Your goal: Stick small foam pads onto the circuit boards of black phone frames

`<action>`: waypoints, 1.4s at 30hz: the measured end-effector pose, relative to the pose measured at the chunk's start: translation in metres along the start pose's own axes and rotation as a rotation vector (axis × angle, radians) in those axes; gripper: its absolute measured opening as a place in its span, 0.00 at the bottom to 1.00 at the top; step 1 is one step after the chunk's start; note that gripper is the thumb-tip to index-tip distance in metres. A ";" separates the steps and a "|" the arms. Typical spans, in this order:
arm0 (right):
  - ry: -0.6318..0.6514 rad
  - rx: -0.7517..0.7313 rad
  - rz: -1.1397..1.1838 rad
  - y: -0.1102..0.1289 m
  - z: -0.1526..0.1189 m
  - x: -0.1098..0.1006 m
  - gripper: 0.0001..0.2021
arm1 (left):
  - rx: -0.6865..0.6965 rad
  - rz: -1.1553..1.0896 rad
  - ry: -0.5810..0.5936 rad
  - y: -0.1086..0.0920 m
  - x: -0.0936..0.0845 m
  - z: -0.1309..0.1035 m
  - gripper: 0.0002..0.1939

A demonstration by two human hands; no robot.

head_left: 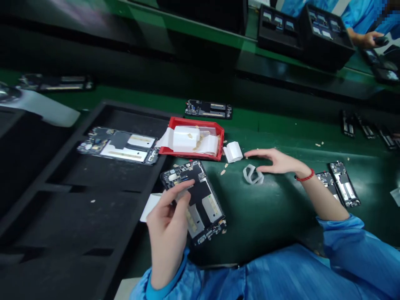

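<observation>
Two hands work close to the red bin (221,141), which serves here as the landmark. The left hand (168,214) is in front of it, half closed over an opened phone assembly (198,187), index finger and thumb almost together; I cannot tell whether they pinch anything or touch the surface. That assembly lies slanted on the bench (281,216), inner side up, presumably so its small parts can be seen and reached. The right hand (276,162), to the right of the bin, is open and seems to hold nothing, thumb and index finger apart near a curled translucent strip (258,179) and a folded white piece (233,152). The bin itself holds white strips and tan scraps, probably kept there so they stay together (though a few scraps (223,172) lie outside it). Left of the bin, a second assembly (121,143) lies in the black tray (103,208), whose compartments likely keep such units apart. A third (208,109) is just behind the bin, and two more (345,183) sit side by side well to its right, one partly hidden by the forearm.
</observation>
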State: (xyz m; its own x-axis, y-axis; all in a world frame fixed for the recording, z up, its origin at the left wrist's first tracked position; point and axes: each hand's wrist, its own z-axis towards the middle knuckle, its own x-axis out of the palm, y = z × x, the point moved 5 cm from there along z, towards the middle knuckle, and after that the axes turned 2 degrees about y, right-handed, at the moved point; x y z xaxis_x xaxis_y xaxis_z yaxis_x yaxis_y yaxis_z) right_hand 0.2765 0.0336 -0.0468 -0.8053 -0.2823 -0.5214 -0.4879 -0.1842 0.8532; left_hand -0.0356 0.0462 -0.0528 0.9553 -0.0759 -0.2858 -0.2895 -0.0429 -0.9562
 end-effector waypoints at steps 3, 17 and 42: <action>0.082 -0.037 -0.027 0.011 0.008 0.031 0.10 | -0.048 -0.007 0.051 -0.005 0.014 0.002 0.13; 0.019 -0.148 -0.112 0.096 0.007 0.031 0.14 | 0.165 0.063 0.333 -0.041 0.055 -0.004 0.07; -0.228 -0.329 -0.366 0.119 -0.008 0.034 0.05 | 0.490 0.141 0.180 -0.075 0.049 -0.023 0.03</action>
State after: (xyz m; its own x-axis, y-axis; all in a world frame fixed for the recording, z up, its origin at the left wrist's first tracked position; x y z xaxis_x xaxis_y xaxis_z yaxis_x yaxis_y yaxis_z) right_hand 0.1936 -0.0057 0.0373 -0.6733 0.0605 -0.7369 -0.6483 -0.5274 0.5491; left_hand 0.0318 0.0230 0.0059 0.8713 -0.2184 -0.4395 -0.3112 0.4464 -0.8390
